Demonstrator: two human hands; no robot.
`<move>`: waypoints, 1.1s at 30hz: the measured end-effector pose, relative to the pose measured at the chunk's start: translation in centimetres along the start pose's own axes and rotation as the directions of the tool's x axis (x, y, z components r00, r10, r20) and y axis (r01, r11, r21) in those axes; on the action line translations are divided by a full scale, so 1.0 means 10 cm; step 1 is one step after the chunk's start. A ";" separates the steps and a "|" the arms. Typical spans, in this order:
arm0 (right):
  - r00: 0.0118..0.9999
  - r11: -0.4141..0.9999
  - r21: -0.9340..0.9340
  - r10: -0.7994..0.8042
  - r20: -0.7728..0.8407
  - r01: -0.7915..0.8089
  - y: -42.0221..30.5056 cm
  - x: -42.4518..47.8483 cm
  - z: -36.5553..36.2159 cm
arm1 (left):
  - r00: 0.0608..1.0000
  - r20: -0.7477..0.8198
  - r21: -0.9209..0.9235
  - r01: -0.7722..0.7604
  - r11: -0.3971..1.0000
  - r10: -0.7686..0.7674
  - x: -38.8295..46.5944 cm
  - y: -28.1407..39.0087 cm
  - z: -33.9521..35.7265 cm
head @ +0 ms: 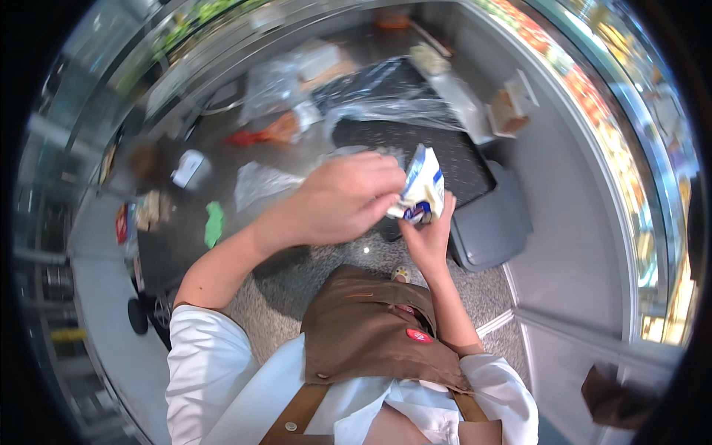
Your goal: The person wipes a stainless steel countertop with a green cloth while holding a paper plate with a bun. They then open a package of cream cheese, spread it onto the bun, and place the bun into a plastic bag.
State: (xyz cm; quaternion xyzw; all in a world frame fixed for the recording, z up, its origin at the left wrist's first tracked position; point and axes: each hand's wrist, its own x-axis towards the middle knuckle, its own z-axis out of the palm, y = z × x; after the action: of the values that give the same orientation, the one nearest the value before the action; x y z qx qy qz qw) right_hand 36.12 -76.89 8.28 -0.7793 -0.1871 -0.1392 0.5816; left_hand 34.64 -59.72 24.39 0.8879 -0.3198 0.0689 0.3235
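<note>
A soft white packet with blue printing [427, 186] is held up in front of me, above the near edge of the dark worktop. My right hand [431, 236] grips it from below, the thumb on the near side. At its left edge, the bent fingers and thumb of my left hand [350, 194] pinch the packet; the fingertips are partly hidden. Behind the packet lies a black speckled tray [450, 153], its far part under crumpled clear plastic film [389, 108]. A clear plastic bag [264, 183] rests left of my hands.
A grey bin [492, 228] stands below the tray's right corner. On the worktop are a green crumpled item [214, 224], a blurred orange-red bag [270, 130] and a small white item [189, 168]. An open cardboard box [509, 111] sits against the right panel. Glass display cases curve around.
</note>
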 end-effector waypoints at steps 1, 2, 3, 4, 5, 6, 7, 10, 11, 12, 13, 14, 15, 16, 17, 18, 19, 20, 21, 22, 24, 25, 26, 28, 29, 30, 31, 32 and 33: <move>0.987 0.985 0.154 0.049 0.151 -0.072 -0.09 -0.14 0.13 | 0.999 -0.035 -0.018 0.034 0.999 -0.035 -0.25 0.00 -0.03; 0.947 0.937 0.293 0.093 0.308 -0.188 -0.19 -0.26 0.29 | 0.994 -0.009 0.015 0.113 0.993 -0.113 -0.51 0.02 -0.12; 0.883 0.870 0.371 0.137 0.448 -0.324 -0.29 -0.39 0.41 | 0.983 0.020 0.033 0.180 0.983 -0.180 -0.76 0.04 -0.21; 0.762 0.756 0.426 0.144 0.632 -0.496 -0.34 -0.47 0.56 | 0.968 0.049 0.052 0.244 0.968 -0.247 -1.02 0.05 -0.29; 0.608 0.617 0.424 0.114 0.785 -0.663 -0.38 -0.55 0.73 | 0.964 0.007 0.063 0.264 0.963 -0.265 -1.29 0.03 -0.35; 0.492 0.470 0.418 0.040 0.869 -0.777 -0.40 -0.64 0.91 | 0.959 -0.033 0.076 0.283 0.956 -0.282 -1.57 0.00 -0.38; 0.461 0.458 0.411 -0.002 0.887 -0.788 -0.48 -0.73 1.10 | 0.952 -0.071 0.088 0.303 0.949 -0.297 -1.83 0.00 -0.44; 0.405 0.529 0.356 -0.026 0.914 -0.770 -0.71 -1.01 1.74 | 0.861 -0.135 0.016 0.496 0.868 -0.490 -2.60 0.06 -0.64; 0.417 0.566 0.379 -0.068 0.906 -0.732 -0.79 -1.12 1.95 | 0.821 -0.167 -0.020 0.550 0.835 -0.545 -2.84 0.08 -0.69; 0.449 0.606 0.392 -0.064 0.891 -0.692 -0.97 -1.17 2.12 | 0.785 -0.185 -0.008 0.600 0.800 -0.591 -3.05 0.09 -0.77; 0.420 0.573 0.368 -0.045 0.906 -0.733 -1.10 -1.17 2.27 | 0.746 -0.226 0.007 0.645 0.764 -0.627 -3.25 0.10 -0.83; 0.434 0.623 0.389 -0.086 0.897 -0.679 -1.09 -1.28 2.48 | 0.706 -0.264 0.020 0.686 0.727 -0.658 -3.44 0.12 -0.88; 0.450 0.677 0.406 -0.122 0.885 -0.614 -1.07 -1.36 2.66 | 0.671 -0.302 0.026 0.716 0.698 -0.677 -3.61 0.13 -0.93; 0.448 0.635 0.413 -0.115 0.886 -0.653 -1.29 -1.36 2.75 | 0.626 -0.357 -0.018 0.738 0.675 -0.694 -3.78 0.13 -0.95; 0.502 0.656 0.471 -0.159 0.850 -0.590 -1.35 -1.42 2.89 | 0.578 -0.404 -0.066 0.755 0.652 -0.709 -3.92 0.13 -0.96; 0.485 0.643 0.455 -0.146 0.862 -0.616 -1.41 -1.45 3.00 | 0.533 -0.434 -0.153 0.751 0.643 -0.726 -4.07 0.10 -0.95; 0.461 0.624 0.440 -0.141 0.876 -0.646 -1.46 -1.47 3.10 | 0.478 -0.461 -0.237 0.745 0.623 -0.747 -4.23 0.06 -0.93; 0.442 0.623 0.420 -0.130 0.888 -0.660 -1.49 -1.47 3.15 | 0.421 -0.481 -0.320 0.732 0.601 -0.769 -4.32 0.01 -0.91; 0.422 0.620 0.402 -0.124 0.898 -0.674 -1.52 -1.46 3.21 | 0.357 -0.498 -0.439 0.682 0.585 -0.790 -4.34 -0.03 -0.90; 0.421 0.607 0.393 -0.103 0.901 -0.691 -1.53 -1.46 3.26 | 0.291 -0.505 -0.550 0.616 0.563 -0.812 -4.33 -0.08 -0.89; 0.446 0.683 0.399 -0.118 0.887 -0.612 -1.53 -1.41 3.36 | 0.221 -0.473 -0.683 0.520 0.513 -0.853 -4.32 -0.21 -0.90; 0.455 0.718 0.399 -0.128 0.881 -0.571 -1.52 -1.36 3.39 | 0.185 -0.476 -0.673 0.552 0.491 -0.860 -4.32 -0.31 -0.91; 0.445 0.727 0.388 -0.126 0.886 -0.567 -1.49 -1.30 3.43 | 0.147 -0.479 -0.665 0.583 0.467 -0.865 -4.33 -0.41 -0.91; 0.427 0.737 0.373 -0.127 0.895 -0.564 -1.43 -1.16 3.51 | 0.150 -0.537 -0.550 0.684 0.479 -0.830 -4.27 -0.58 -0.96; 0.415 0.742 0.365 -0.128 0.901 -0.563 -1.37 -1.06 3.55 | 0.196 -0.583 -0.438 0.741 0.508 -0.789 -4.21 -0.64 -1.01; 0.336 0.669 0.365 -0.179 0.925 -0.647 -1.27 -0.93 3.56 | 0.247 -0.620 -0.318 0.789 0.526 -0.745 -4.14 -0.70 -1.05; 0.208 0.586 0.276 -0.182 0.961 -0.762 -1.18 -0.66 3.54 | 0.289 -0.652 -0.251 0.790 0.560 -0.701 -4.10 -0.76 -1.09; 0.108 0.612 0.160 -0.122 0.987 -0.775 -1.01 -0.33 3.55 | 0.325 -0.682 -0.183 0.792 0.583 -0.656 -4.06 -0.79 -1.13; 0.303 0.709 0.219 -0.008 0.953 -0.670 -0.57 0.00 3.71 | 0.364 -0.702 -0.115 0.790 0.602 -0.612 -3.99 -0.84 -1.17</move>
State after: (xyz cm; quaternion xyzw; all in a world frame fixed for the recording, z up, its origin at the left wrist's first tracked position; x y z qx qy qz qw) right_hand 33.48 -39.94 2.55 -0.5182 -0.3273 0.5096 0.6039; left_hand 9.34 -26.72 15.91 0.8766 0.2467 0.2813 0.3026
